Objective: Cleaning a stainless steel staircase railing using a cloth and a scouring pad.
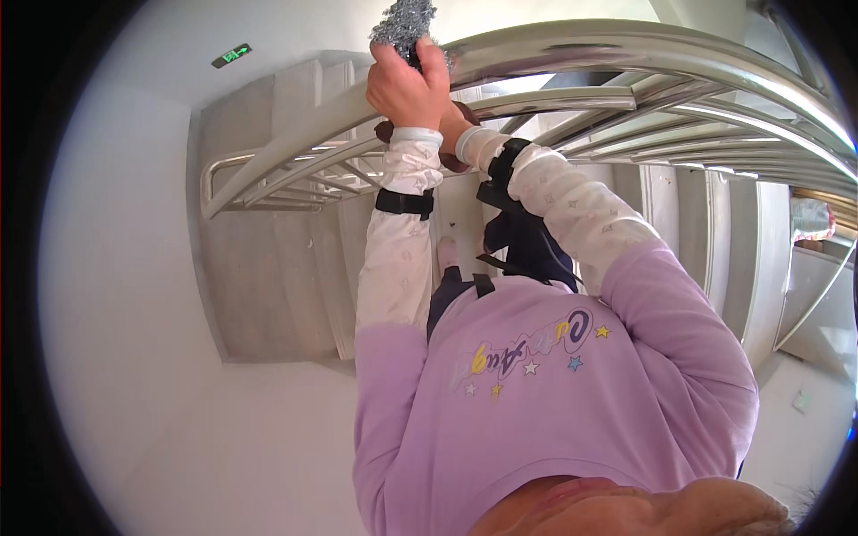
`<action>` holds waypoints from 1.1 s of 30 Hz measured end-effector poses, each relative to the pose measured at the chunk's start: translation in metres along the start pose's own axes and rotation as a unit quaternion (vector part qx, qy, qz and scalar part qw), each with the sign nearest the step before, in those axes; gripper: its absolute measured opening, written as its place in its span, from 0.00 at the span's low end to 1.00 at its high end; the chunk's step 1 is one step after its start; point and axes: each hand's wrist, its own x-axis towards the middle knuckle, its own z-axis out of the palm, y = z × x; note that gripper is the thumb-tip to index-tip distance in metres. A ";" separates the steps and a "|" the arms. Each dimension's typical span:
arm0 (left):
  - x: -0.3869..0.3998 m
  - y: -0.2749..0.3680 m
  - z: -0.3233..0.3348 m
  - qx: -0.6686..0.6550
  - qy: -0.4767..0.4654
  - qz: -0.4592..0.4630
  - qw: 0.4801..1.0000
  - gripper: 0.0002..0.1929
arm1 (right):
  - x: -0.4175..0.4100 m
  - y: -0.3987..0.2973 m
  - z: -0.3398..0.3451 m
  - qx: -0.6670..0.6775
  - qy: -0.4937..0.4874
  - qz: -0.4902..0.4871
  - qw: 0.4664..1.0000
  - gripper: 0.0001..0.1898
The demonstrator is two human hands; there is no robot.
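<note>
My left hand [407, 87] grips a tangled clump of silver metal scouring wool [404, 25] at the thick stainless-steel handrail [576, 50]. The wool sticks up past the thumb and fingers, and more strands show against the rail on the right. My right hand [455, 124] is just below and behind the left one, by the lower rail. Its fingers are hidden, so what it holds cannot be seen. Dark brown rounded parts [453, 163] show around the right wrist, on or beside the lower rail; their kind is unclear. Black straps [405, 202] circle both forearms over patterned pale sleeves.
Grey stairs [710, 221] run down both sides behind the metal balusters [643, 134]. A landing [248, 281] lies left, against a white wall [127, 221]. A green exit sign [231, 55] hangs there. A wrapped bundle [812, 220] sits at the far right. My foot [448, 252] stands on a step.
</note>
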 end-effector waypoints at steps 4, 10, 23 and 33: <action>0.002 0.006 0.009 -0.037 0.007 0.014 0.999 0.18 | 0.001 0.006 -0.021 0.004 -0.055 0.023 0.998 0.12; 0.002 0.004 0.010 -0.056 0.055 0.050 0.996 0.17 | 0.011 0.005 -0.039 0.076 -0.182 0.024 0.980 0.13; 0.001 -0.001 0.006 -0.078 -0.004 -0.006 0.997 0.17 | 0.016 -0.007 -0.030 -0.005 -0.020 -0.007 1.000 0.15; 0.003 0.015 0.004 -0.126 -0.029 -0.039 0.991 0.18 | 0.020 0.000 -0.025 -0.059 0.047 0.003 0.997 0.17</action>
